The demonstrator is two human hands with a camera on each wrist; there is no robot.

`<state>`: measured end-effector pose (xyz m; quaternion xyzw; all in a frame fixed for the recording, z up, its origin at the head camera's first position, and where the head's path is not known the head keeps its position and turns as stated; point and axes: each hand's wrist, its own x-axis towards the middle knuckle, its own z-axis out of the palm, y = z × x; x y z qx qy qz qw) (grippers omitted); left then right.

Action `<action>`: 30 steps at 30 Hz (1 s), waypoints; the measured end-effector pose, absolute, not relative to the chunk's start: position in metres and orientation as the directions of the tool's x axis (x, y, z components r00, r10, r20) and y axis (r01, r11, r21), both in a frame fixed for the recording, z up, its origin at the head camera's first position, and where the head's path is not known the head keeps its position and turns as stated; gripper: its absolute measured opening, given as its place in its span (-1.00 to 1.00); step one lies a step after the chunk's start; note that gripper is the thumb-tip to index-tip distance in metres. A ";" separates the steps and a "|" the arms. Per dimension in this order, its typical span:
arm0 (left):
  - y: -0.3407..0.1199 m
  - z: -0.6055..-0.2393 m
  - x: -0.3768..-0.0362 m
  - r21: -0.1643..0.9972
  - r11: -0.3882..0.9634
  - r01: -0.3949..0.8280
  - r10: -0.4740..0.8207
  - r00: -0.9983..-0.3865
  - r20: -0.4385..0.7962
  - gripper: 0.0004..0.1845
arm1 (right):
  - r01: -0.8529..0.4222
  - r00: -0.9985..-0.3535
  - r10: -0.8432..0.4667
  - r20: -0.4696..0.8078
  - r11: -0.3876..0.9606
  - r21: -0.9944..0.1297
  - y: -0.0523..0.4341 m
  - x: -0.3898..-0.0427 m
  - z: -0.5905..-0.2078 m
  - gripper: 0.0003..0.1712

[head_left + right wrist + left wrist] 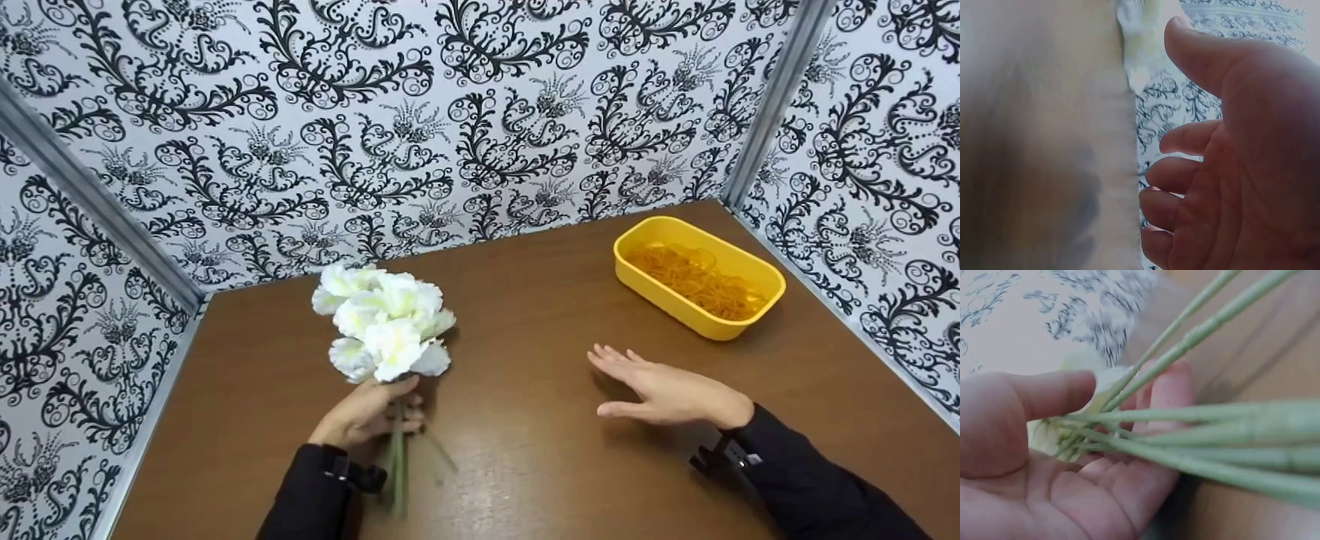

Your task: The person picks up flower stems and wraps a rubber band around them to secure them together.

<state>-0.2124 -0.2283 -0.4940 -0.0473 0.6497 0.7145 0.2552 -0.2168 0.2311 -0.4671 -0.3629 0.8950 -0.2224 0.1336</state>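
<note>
Held a bunch of white flowers [386, 322] by the stems in the clamped left hand [365, 416] above the bench [525, 315], right hand [667, 391] flat and empty beside the yellow tub [697, 274]; probably gathering, binding next.

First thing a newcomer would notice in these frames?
The white flowers, standing out at centre-left over the brown table, their green stems gripped in the left hand. Next the yellow tray of rubber bands at the far right, by the black-and-white patterned wall. The right hand hovers open between them, holding nothing.
</note>
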 end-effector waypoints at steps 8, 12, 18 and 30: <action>-0.180 -0.496 -0.224 0.780 -0.498 -0.378 0.366 -0.908 -0.207 -0.85 | -0.512 -0.722 -0.679 -0.133 0.654 -0.557 0.218 -0.209 -0.469 -0.03; -0.154 -0.489 -0.231 0.651 -0.674 -0.348 0.305 -0.934 -0.184 -0.87 | -0.479 -0.717 -0.685 -0.128 0.618 -0.624 0.211 -0.206 -0.468 -0.12; -0.117 -0.477 -0.237 0.512 -0.811 -0.283 0.241 -0.959 -0.148 -0.90 | -0.362 -0.711 -0.694 -0.111 0.497 -0.789 0.198 -0.202 -0.474 -0.32; -0.063 -0.465 -0.228 0.584 -0.750 -0.311 0.281 -0.949 -0.143 -0.75 | 0.323 -0.605 -0.768 -0.210 0.004 -0.946 0.158 -0.193 -0.476 -0.31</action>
